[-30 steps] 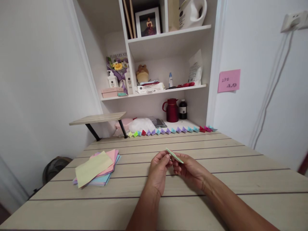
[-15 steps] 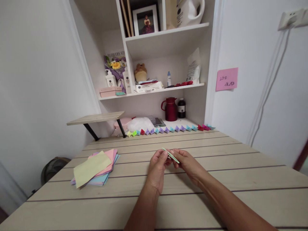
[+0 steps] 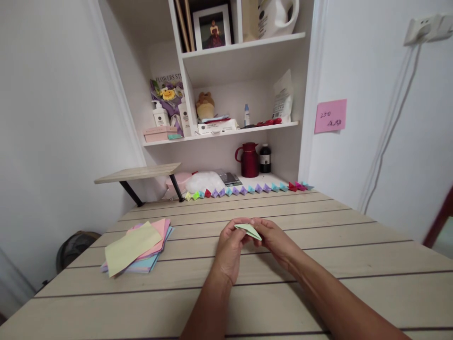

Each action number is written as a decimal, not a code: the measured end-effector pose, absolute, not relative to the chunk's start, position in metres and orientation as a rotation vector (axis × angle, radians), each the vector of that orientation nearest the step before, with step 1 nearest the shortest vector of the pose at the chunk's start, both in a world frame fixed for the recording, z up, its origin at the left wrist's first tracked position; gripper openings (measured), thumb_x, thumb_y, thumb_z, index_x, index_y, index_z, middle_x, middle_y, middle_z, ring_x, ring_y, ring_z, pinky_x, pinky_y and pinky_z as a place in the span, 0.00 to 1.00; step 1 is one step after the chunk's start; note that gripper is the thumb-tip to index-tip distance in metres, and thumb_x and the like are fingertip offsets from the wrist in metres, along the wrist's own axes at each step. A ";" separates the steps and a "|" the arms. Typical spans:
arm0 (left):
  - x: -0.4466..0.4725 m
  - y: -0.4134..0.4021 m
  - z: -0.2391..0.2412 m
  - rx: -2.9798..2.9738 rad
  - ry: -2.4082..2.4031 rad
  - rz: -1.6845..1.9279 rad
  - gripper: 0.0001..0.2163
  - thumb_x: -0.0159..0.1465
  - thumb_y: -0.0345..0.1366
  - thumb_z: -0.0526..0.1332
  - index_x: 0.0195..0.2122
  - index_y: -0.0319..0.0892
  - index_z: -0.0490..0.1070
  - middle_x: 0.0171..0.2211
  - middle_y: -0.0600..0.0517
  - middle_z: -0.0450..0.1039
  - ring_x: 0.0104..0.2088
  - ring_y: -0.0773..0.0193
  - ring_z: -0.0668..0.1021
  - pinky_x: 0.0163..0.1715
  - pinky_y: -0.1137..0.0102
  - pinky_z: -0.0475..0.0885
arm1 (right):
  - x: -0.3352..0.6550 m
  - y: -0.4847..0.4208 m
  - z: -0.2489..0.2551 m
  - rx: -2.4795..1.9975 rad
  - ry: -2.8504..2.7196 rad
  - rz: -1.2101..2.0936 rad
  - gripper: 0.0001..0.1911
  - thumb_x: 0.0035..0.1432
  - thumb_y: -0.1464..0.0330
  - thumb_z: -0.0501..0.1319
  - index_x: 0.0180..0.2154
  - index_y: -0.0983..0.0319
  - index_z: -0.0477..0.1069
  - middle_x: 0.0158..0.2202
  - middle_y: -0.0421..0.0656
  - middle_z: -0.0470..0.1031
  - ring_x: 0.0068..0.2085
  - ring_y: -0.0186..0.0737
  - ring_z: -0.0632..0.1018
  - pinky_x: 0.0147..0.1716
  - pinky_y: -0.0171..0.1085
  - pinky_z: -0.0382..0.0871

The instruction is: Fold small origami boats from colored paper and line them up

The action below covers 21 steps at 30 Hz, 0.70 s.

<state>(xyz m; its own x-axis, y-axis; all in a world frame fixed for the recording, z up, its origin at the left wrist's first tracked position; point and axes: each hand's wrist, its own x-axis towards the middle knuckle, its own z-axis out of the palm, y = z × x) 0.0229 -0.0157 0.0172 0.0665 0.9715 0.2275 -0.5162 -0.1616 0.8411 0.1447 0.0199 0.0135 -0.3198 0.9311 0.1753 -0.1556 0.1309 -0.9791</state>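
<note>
Green paper (image 3: 248, 230), folded flat to a narrow, pointed shape, sits pinched between both hands, just above the table (image 3: 336, 264), near mid-width and well in from the near edge.

Long axis: roughly left to right, slightly skewed. The left end sits higher in the view, and the pointed right end is lower and closer to the person. One flat face shows partly to the camera.

Left hand (image 3: 230, 248): fingers curled in, tips closed on the left end of the paper. Nothing else is held. The wrist comes up from the near edge, palm turned toward the right hand.

Right hand (image 3: 276, 241): fingers closed on the far right edge of the paper, with the point sticking out just below them. Nothing else is held.

Relation: the paper lies between the two sets of fingertips, which nearly meet behind its upper edge. Both hands touch it, so neither is nearer. Exact finger placement under the paper is hidden.

Surroundings: a stack (image 3: 136, 245) of loose coloured sheets, yellow on top, lies on the table well to the left of the left hand. A row (image 3: 244, 190) of small folded pieces in mixed colours runs along the far edge of the table, well apart from both hands.
</note>
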 end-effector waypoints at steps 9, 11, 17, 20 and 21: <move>0.025 -0.010 0.012 0.991 0.844 1.533 0.12 0.50 0.36 0.69 0.36 0.40 0.77 0.29 0.51 0.76 0.27 0.67 0.75 0.30 0.73 0.68 | 0.146 0.024 0.011 -0.939 -1.612 0.959 0.18 0.56 0.59 0.59 0.18 0.59 0.62 0.16 0.35 0.62 0.23 0.35 0.63 0.26 0.35 0.55; 0.025 -0.009 0.010 0.998 0.878 1.535 0.13 0.50 0.37 0.69 0.37 0.39 0.77 0.27 0.51 0.76 0.25 0.69 0.74 0.28 0.74 0.67 | 0.146 0.023 0.012 -0.959 -1.635 0.888 0.18 0.58 0.59 0.57 0.19 0.58 0.61 0.16 0.35 0.62 0.22 0.36 0.64 0.26 0.36 0.55; 0.025 -0.006 0.006 1.092 1.006 1.508 0.07 0.51 0.35 0.66 0.28 0.37 0.77 0.20 0.51 0.74 0.18 0.69 0.70 0.21 0.74 0.62 | 0.144 0.019 0.012 -0.997 -1.677 0.757 0.19 0.60 0.58 0.54 0.20 0.58 0.60 0.16 0.35 0.62 0.22 0.36 0.65 0.26 0.36 0.56; 0.026 -0.004 0.005 1.131 1.113 1.583 0.04 0.51 0.34 0.64 0.24 0.40 0.75 0.18 0.54 0.72 0.15 0.70 0.68 0.18 0.75 0.58 | 0.144 0.016 0.014 -1.004 -1.656 0.736 0.17 0.62 0.56 0.52 0.24 0.57 0.62 0.19 0.35 0.65 0.23 0.37 0.67 0.27 0.36 0.58; 0.025 -0.003 0.003 1.140 1.151 1.612 0.03 0.51 0.34 0.64 0.23 0.41 0.74 0.17 0.55 0.71 0.15 0.70 0.67 0.18 0.75 0.57 | 0.144 0.014 0.015 -0.997 -1.646 0.735 0.16 0.63 0.56 0.51 0.28 0.57 0.64 0.21 0.36 0.66 0.24 0.38 0.69 0.28 0.37 0.60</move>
